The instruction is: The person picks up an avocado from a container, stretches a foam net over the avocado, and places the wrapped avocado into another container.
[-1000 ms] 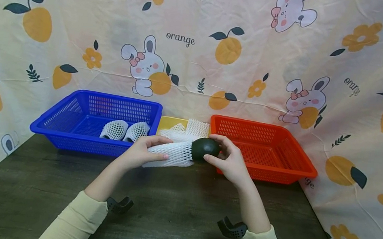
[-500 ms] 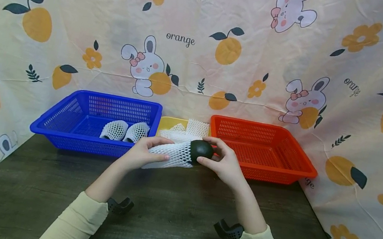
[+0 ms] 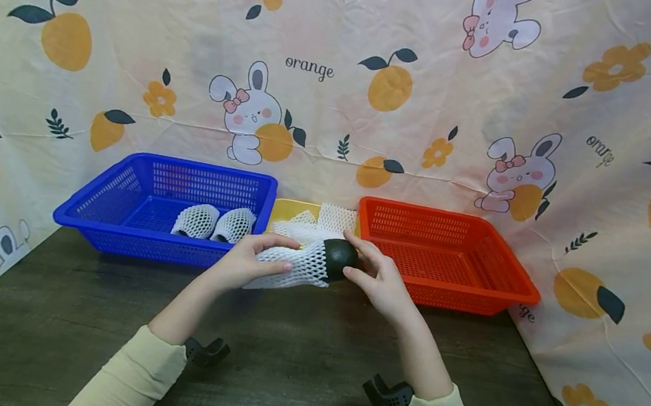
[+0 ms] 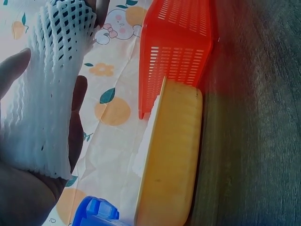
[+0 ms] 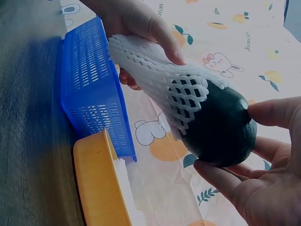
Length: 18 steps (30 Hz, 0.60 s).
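A dark green avocado (image 3: 339, 261) is held above the table, partly inside a white foam net sleeve (image 3: 291, 267). My left hand (image 3: 244, 261) grips the sleeve around its tail, thumb on one side and fingers on the other, as the left wrist view shows the foam net (image 4: 47, 108) in the palm. At the avocado's bare end, my right hand (image 3: 379, 278) pinches it between thumb and fingertips. In the right wrist view the net's stretched mouth covers one end of the avocado (image 5: 223, 132); its far end is bare.
At the left stands a blue basket (image 3: 109, 228) with two netted dark pieces (image 3: 196, 220) inside. A yellow bin (image 3: 286, 208) in the middle holds more white foam nets (image 3: 336, 218). To the right is a red basket (image 3: 444, 292). A patterned cloth hangs behind.
My right hand has moved left with the avocado, and a little less of its dark end shows outside the net. The left hand stays nearly in place.
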### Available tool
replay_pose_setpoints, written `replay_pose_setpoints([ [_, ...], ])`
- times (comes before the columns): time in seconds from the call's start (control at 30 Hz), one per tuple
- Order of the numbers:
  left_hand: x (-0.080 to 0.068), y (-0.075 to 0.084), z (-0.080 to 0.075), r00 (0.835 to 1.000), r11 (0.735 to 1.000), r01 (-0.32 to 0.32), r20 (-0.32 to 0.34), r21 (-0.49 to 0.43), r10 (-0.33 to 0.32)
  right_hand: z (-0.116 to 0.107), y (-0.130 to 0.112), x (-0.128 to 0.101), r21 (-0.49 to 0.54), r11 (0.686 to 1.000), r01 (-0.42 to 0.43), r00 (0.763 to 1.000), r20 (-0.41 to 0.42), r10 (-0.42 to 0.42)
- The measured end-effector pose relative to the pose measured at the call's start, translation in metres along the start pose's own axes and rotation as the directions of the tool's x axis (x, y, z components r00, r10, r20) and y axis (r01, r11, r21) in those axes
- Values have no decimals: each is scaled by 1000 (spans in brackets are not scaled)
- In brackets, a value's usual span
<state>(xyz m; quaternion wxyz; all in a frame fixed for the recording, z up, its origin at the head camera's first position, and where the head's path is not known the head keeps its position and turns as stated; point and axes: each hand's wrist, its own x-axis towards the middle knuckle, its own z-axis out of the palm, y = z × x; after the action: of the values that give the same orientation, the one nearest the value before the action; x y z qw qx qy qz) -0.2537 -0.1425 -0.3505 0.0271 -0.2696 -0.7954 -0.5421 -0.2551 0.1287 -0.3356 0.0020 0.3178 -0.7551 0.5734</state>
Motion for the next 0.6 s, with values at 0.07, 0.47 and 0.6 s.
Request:
replay_pose_setpoints([
  [0.07, 3, -9, 1, 1000, 1000, -9, -4, -3, 9, 0, -1, 0, 10, 1000, 3, 1000, 9, -3],
  [0.47, 5, -18, 1, 999, 998, -19, -26, -58, 17, 7, 0, 2, 131, 991, -36, 994, -98, 49],
  [0.6, 5, -18, 2, 1000, 994, -9, -30, -111, 6, 10, -2, 1, 99, 994, -39, 987, -153, 54],
])
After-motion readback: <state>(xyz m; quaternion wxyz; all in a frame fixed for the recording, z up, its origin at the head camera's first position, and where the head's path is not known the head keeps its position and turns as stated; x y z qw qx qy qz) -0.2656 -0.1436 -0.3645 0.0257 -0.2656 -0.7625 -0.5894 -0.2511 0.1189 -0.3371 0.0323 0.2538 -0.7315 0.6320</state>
